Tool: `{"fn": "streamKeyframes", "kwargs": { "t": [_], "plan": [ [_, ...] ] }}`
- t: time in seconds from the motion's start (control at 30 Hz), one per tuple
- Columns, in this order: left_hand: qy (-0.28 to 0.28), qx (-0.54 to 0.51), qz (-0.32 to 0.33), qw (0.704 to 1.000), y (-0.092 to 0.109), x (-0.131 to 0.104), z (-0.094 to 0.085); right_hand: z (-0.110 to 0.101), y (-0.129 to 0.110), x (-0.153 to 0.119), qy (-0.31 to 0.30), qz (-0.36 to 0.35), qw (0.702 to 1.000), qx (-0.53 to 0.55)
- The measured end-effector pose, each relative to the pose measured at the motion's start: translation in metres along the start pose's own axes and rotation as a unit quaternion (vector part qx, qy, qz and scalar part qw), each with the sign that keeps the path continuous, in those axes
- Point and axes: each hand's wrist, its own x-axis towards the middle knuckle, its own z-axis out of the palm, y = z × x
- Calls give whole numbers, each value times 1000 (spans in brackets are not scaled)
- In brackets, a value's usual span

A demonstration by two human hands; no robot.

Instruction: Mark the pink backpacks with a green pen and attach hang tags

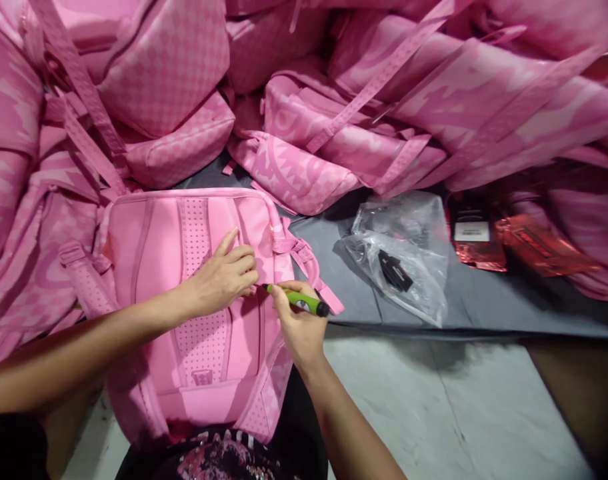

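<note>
A pink backpack (154, 260) lies back-side up across my lap, its padded mesh panel facing me. My left hand (224, 277) rests on the middle of that panel, fingers curled and pinching the fabric. My right hand (297, 327) holds a green pen-like tool with a black end (299, 301), its tip pointing left at the spot beside my left fingers. The backpack's shoulder straps (311, 270) trail off to the right.
Heaps of pink patterned backpacks (334, 127) fill the back and left. A clear plastic bag (409, 253) with a black tag lies on a grey sheet (484, 307). Red foil packets (509, 240) sit further right. Pale marble floor (434, 407) is in front.
</note>
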Motion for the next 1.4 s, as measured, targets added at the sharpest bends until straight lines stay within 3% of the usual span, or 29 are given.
{"fn": "streamKeyframes", "kwargs": {
  "t": [0.13, 0.23, 0.33, 0.43, 0.5, 0.57, 0.63, 0.87, 1.03, 1.2, 1.27, 1.33, 1.4],
  "plan": [
    [-2, -15, -2, 1000, 1, 2, -5, 4, -4, 1, -13, -14, 1000, -1],
    [6, -18, 1, 1000, 1, 3, -6, -7, -5, 9, -50, 36, 997, 43],
    [11, -16, 3, 1000, 0, 4, -5, -49, -1, 21, 16, 68, 995, 70],
    [8, -11, 1, 1000, 0, 5, -2, -115, 14, 42, 151, -20, 986, -72],
    [7, -8, -4, 1000, 1, 6, 0, -154, 30, 62, 165, -85, 938, -293],
    [6, -5, -9, 1000, 1, 8, 1, -181, 46, 84, 96, -76, 865, -487],
    [2, -1, -12, 1000, 2, 9, 0, -194, 61, 102, 39, -52, 816, -574],
    [4, 3, -13, 1000, 4, 13, -6, -200, 91, 125, -5, -21, 780, -625],
    [-9, 14, -14, 1000, 5, 15, -8, -205, 80, 119, 19, -13, 797, -604],
    [-84, 29, 12, 996, -11, 27, -23, -195, 38, 94, 97, -33, 826, -554],
    [-104, 42, 16, 994, -25, 35, -31, -181, 19, 80, 98, -33, 884, -456],
    [-98, 58, 3, 994, -36, 40, -37, -160, 0, 66, 67, -9, 960, -271],
    [-91, 63, -2, 994, -42, 39, -42, -133, -16, 55, 14, 23, 996, -87]
  ]
}}
